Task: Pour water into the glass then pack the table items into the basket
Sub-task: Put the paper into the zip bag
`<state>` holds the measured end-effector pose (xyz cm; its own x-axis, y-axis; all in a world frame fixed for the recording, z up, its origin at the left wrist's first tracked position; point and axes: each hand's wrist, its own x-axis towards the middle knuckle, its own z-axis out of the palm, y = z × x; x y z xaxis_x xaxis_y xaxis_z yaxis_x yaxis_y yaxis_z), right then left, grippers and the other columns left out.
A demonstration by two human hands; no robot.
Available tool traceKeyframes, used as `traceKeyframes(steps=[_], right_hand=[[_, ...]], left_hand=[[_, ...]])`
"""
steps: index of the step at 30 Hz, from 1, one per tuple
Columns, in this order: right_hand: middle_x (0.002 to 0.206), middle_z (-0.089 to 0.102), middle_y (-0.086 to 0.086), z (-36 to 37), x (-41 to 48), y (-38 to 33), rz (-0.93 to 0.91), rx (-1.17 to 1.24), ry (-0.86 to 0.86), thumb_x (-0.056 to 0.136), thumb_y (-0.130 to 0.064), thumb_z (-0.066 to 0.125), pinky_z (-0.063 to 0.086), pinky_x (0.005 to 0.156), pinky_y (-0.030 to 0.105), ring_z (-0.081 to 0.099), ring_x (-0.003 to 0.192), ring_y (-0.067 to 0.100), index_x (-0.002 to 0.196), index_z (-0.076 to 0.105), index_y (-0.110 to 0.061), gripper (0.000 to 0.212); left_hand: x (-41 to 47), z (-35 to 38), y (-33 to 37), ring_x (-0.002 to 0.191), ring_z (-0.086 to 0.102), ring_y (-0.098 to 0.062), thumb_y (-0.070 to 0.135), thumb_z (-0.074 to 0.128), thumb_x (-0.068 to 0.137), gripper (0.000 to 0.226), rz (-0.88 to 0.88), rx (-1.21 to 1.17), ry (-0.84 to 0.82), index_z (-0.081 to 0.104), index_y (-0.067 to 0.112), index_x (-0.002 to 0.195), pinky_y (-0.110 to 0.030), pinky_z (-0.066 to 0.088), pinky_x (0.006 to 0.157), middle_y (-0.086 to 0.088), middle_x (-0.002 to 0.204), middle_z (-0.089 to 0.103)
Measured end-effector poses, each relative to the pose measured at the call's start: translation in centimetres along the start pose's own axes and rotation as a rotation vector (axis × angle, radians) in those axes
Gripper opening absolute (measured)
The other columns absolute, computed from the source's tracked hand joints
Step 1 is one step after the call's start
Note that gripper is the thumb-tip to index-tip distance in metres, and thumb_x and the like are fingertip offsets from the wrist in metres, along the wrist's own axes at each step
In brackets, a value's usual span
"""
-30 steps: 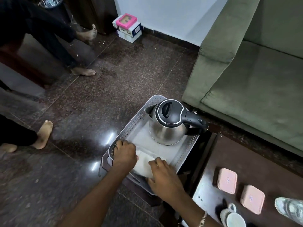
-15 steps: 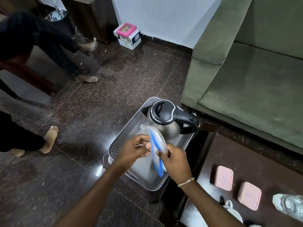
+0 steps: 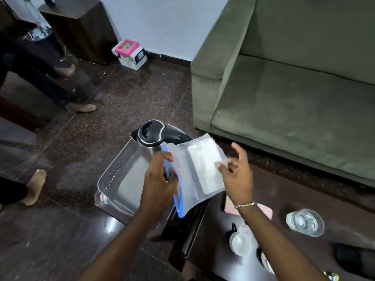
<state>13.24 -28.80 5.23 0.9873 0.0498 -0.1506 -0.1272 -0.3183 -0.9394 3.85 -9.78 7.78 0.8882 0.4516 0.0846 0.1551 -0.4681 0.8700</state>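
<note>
A clear zip bag with a blue seal strip and a white label is held in the air between the basket and the table. My left hand grips it at the blue strip. My right hand touches its right edge with the thumb, fingers spread. Below sits the grey perforated basket on the floor, holding a steel kettle with a black lid. On the dark table stand a glass of water, a white cup and a pink box, partly hidden by my right wrist.
A green sofa fills the right side behind the table. Bare feet of other people are on the dark floor at left. A pink-topped box and a dark wooden cabinet stand by the far wall.
The bag has been lifted out of the basket and swung right toward the table, turning its flat side up. My right hand's fingers have opened, and the view has shifted right.
</note>
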Motion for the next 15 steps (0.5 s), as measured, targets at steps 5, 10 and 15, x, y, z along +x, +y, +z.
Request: traceKeyframes(steps=[5,10,15], right_hand=[[0.113,0.063,0.0,-6.7,-1.4,-2.0,-0.324,-0.211,0.157,0.085,-0.042,0.078,0.048,0.094,0.031,0.061,0.103,0.019,0.129,0.06,-0.032,0.049],[0.097,0.069,-0.008,-10.6,-3.1,-3.5,-0.245,-0.056,-0.225,0.081,-0.04,0.082,0.055,0.076,0.019,0.071,0.085,0.013,0.127,0.05,-0.041,0.057],[0.088,0.063,-0.006,-16.7,-2.1,-3.0,-0.336,-0.126,-0.032,0.083,0.008,0.067,0.049,0.071,0.021,0.062,0.076,0.012,0.101,0.056,-0.023,0.038]], left_hand=[[-0.1,4.6,5.3,0.101,0.066,-0.007,-0.015,0.065,0.081,0.048,0.148,-0.012,-0.162,0.071,0.014,0.118,-0.023,0.053,0.083,0.002,0.122,0.063],[-1.2,9.8,9.9,0.087,0.071,-0.022,0.018,0.066,0.075,0.046,0.044,-0.083,-0.155,0.048,0.032,0.115,-0.043,0.059,0.076,0.005,0.101,0.068],[-1.9,13.7,12.1,0.103,0.064,-0.008,-0.008,0.064,0.083,0.024,0.274,0.024,-0.143,0.06,0.015,0.086,-0.032,0.052,0.085,0.002,0.111,0.065]])
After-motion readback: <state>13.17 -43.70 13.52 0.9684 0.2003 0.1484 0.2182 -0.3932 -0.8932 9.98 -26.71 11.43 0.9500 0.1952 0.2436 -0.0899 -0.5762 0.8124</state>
